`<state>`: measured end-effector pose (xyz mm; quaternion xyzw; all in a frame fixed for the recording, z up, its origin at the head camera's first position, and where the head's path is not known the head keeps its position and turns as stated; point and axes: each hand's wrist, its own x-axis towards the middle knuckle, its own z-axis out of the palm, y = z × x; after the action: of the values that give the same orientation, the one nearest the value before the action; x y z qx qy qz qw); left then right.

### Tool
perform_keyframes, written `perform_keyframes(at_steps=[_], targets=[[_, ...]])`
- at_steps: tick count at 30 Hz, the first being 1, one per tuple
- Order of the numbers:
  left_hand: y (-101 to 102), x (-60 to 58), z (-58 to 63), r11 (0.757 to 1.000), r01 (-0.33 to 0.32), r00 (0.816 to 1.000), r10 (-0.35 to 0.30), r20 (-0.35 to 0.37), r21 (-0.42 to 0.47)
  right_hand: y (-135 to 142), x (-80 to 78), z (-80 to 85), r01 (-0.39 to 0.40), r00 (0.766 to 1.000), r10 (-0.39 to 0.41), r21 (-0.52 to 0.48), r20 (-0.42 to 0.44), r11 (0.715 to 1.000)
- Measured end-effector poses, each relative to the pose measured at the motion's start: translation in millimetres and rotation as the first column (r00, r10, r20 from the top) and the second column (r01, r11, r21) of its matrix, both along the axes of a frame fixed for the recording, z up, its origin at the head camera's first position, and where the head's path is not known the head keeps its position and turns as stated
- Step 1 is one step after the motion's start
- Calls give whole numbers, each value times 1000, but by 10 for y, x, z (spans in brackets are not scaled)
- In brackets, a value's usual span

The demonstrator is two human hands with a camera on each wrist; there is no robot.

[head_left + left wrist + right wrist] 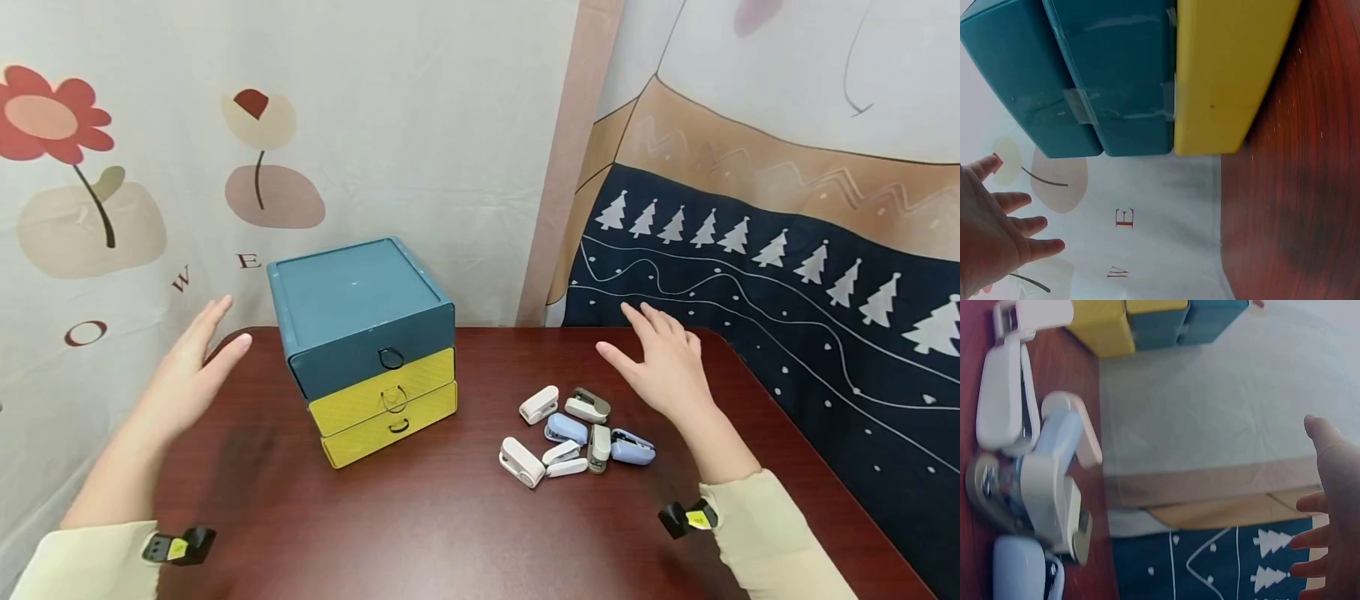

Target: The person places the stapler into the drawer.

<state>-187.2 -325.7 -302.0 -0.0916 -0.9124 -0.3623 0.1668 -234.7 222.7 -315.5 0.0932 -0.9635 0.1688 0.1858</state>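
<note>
My left hand [183,383] is held in the air to the left of a small drawer box [356,287], fingers extended and thumb apart, touching nothing. The box has a blue top and blue and yellow drawer fronts with dark loop pulls. On the right, my right hand [663,367] hovers with spread fingers above and beyond a cluster of mini staplers, holding nothing. Among them are a white stapler [522,463], a blue stapler [632,447], a second blue stapler [566,428] and a grey-and-white stapler [588,407]. The left wrist view shows the box's side with clear tape.
All of this stands on a dark red-brown wooden table [420,525]. Behind it hangs a pale curtain [420,125] with flower prints, and at the right a navy cloth [697,275] with white trees. Each wrist carries a small black camera.
</note>
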Motion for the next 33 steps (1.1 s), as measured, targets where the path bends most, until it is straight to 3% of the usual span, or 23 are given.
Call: perform_keyframes(at_steps=[11,20,33], targets=[[196,-30,-101,981,8,1000,-6,-10,195,-429,85,-59,-142,982,125,-119,-141,983],[332,-104,-206,941,50,999,-43,-27,333,-875,163,-112,-307,931,243,-223,-273,925],[440,-153,-326,901,105,991,-58,-123,421,-1353,240,-197,-442,880,345,-298,-325,846]])
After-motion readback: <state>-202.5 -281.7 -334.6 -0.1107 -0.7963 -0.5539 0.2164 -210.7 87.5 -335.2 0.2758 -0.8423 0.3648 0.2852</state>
